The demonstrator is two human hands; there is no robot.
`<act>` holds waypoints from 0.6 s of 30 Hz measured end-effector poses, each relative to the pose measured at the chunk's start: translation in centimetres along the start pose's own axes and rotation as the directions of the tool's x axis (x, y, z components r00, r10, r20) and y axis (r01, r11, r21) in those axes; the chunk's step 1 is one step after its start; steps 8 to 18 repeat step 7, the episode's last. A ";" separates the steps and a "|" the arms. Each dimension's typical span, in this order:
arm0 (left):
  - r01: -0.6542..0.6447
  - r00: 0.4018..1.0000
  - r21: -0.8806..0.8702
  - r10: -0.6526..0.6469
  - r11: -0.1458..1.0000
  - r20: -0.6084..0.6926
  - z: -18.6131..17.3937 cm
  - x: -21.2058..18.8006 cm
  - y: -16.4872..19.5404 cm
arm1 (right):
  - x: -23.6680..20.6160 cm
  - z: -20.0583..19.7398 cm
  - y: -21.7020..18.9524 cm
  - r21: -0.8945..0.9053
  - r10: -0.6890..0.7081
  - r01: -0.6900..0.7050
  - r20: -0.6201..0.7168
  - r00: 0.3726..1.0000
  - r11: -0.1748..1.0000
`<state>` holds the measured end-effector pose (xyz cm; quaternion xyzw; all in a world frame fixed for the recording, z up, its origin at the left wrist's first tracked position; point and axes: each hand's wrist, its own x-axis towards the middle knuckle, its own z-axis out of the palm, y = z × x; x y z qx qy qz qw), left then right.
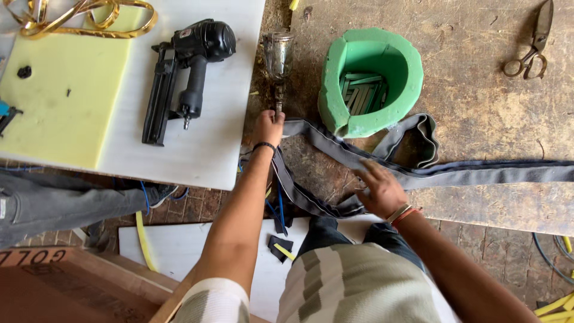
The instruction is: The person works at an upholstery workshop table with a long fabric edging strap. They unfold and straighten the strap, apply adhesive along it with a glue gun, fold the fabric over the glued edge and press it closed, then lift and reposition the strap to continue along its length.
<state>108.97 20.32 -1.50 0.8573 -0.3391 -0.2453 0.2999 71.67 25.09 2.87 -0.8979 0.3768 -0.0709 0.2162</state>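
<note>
Handling: grey fabric strip (359, 158), judged soft, limp, light
Left hand (269, 127): closed around spray gun (278, 60) handle
Right hand (381, 190): spread flat, strip pressed onto workbench (478, 78)
Hold: best taken along folded edges

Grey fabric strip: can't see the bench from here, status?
Left hand gripping spray gun handle. Right hand flat on grey fabric strip. Green foam tub beside strip.

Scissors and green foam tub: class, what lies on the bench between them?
Head view: only bare, worn bench between the scissors and the tub.
</note>
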 end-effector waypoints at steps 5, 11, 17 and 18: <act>0.102 0.965 0.234 -0.153 0.967 0.212 0.9 4.4 2.4 | 1.8 -0.2 -4.0 0.124 -0.057 0.040 0.131 0.990 0.991; 0.117 0.950 0.309 -0.196 0.944 0.241 1.5 6.1 2.8 | 2.2 -0.2 -4.3 0.094 0.005 -0.025 0.213 0.977 0.995; 0.117 0.950 0.309 -0.196 0.944 0.241 1.5 6.1 2.8 | 2.2 -0.2 -4.3 0.094 0.005 -0.025 0.213 0.977 0.995; 0.117 0.950 0.309 -0.196 0.944 0.241 1.5 6.1 2.8 | 2.2 -0.2 -4.3 0.094 0.005 -0.025 0.213 0.977 0.995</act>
